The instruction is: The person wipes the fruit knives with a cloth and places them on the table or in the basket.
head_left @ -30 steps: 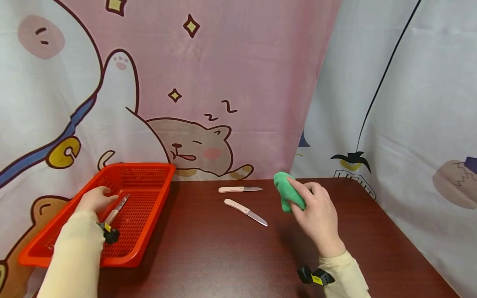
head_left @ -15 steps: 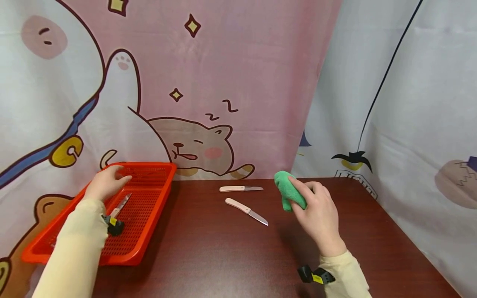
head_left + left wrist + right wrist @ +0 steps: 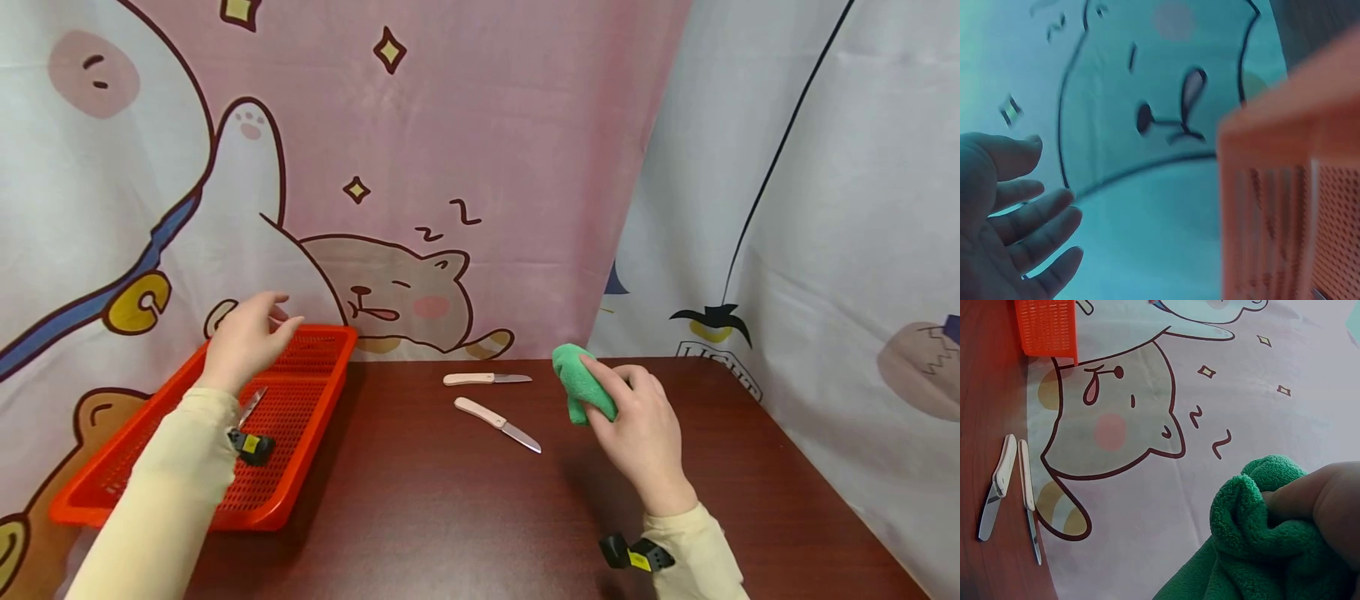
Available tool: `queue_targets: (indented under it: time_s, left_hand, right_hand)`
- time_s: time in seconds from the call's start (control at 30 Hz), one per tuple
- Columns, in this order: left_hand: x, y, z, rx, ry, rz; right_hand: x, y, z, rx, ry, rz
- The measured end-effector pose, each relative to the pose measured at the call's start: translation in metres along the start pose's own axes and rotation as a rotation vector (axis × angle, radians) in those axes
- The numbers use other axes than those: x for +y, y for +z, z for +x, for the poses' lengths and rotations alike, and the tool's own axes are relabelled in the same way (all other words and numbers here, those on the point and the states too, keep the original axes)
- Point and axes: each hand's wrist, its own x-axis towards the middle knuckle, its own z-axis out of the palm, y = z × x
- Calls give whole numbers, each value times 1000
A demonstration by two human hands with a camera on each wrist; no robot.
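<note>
A cloth is being gripped at right by the right hand; the loose, empty left hand is being held near the basket at left, seemingly between pickups. Mid-frame, two knives are lying, a grasp apparently being called for.

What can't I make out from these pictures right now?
Handle of the knife in the red basket: head view, hidden behind the left sleeve and wrist camera.
Lower end of the green cloth: right wrist view, cut off by the bottom edge.
Fingertip of the right hand: right wrist view, buried in cloth.
</note>
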Motion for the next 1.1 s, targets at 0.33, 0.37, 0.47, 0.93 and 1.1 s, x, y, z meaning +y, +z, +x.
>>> queue_targets:
  time_s: [0.33,0.37,0.47,0.93,1.1]
  left_hand:
    - [73,14,-4,154,205,14]
    - [79,18,-5,167,234,17]
    - [96,31,-11,201,315,27]
    - [137,135,-38,57,468,19]
    - [138,176,-40,-15,518,63]
  right_hand:
    - [1,-1,1,-7,8,-3]
    - [1,-1,1,-7,9,-3]
    - [2,-2,1,-6,10,-5]
    - [3,-2,1,0,11,-1]
    - [2,-1,0,-2,12,-1]
